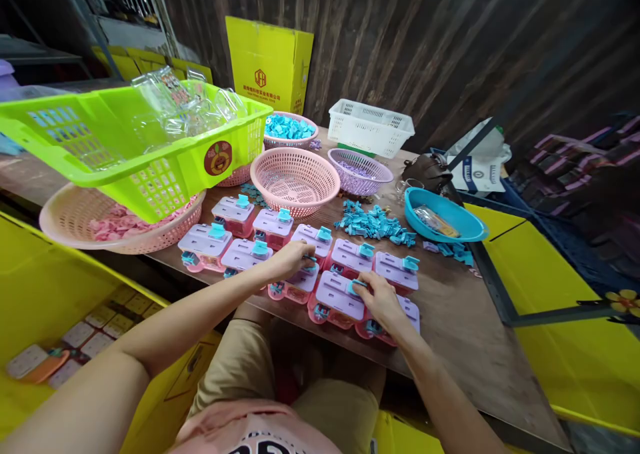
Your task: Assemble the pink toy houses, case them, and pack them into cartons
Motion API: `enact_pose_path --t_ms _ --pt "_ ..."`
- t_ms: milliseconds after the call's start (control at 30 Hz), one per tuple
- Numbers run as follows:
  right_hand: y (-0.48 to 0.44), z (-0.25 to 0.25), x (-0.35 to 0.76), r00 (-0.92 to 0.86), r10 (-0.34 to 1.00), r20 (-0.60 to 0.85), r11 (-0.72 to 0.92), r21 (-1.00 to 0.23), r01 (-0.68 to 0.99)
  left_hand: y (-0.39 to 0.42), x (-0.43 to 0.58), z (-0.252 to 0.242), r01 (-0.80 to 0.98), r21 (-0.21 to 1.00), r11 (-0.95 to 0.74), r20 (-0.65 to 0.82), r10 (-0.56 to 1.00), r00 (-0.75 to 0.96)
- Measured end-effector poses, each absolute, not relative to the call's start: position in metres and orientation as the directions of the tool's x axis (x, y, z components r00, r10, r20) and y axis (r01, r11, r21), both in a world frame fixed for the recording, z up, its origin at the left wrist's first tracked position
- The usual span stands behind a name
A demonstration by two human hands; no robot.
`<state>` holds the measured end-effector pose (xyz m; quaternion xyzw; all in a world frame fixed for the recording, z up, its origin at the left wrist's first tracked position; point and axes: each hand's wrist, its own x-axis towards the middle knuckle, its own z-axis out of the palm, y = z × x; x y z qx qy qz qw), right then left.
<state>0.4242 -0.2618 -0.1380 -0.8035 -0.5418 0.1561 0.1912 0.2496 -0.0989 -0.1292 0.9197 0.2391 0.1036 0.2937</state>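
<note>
Two rows of small pink plastic boxes with lilac lids stand along the table's front edge; blue plastic clips stick up from most lids. My left hand (293, 261) has its fingers closed around a blue clip (310, 265) on a front-row box (301, 282). On the neighbouring box (340, 295), my right hand (379, 299) pinches another blue clip (354, 287) at the lid's right end. My right forearm and hand partly cover the last front-row box (410, 313). Behind the boxes lies a loose pile of blue clips (373, 224).
A green crate (175, 167) of clear plastic parts rests over a pink basket (65, 217) of pink pieces at left. Beyond the boxes stand a pink basket (295, 177), a lilac basket (367, 181), a white crate (370, 127) and a blue basin (443, 214). A metal bar (493, 287) borders the right.
</note>
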Motion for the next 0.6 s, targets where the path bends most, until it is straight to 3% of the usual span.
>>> enact_pose_path --t_ms 133,267,433,600 --pt "-0.266 -0.135 0.418 0.409 0.911 -0.058 -0.402 -0.351 0.846 -0.106 0.245 -0.132 0.396 0.581 -0.711 0.148 0.57 0.808" --pt "-0.252 -0.115 0.451 0.214 0.97 -0.115 -0.241 -0.354 0.904 -0.131 0.252 -0.139 0.365 0.528 -0.767 0.385 0.599 0.702" --pt "-0.182 -0.088 0.516 0.369 0.927 -0.065 -0.371 -0.019 0.928 -0.177 0.278 -0.15 0.131 0.382 -0.915 0.559 0.341 0.755" --pt "-0.113 -0.119 0.539 0.356 0.904 -0.238 -0.348 0.076 0.934 -0.194 0.29 -0.157 0.029 0.34 -0.94 0.596 0.24 0.766"
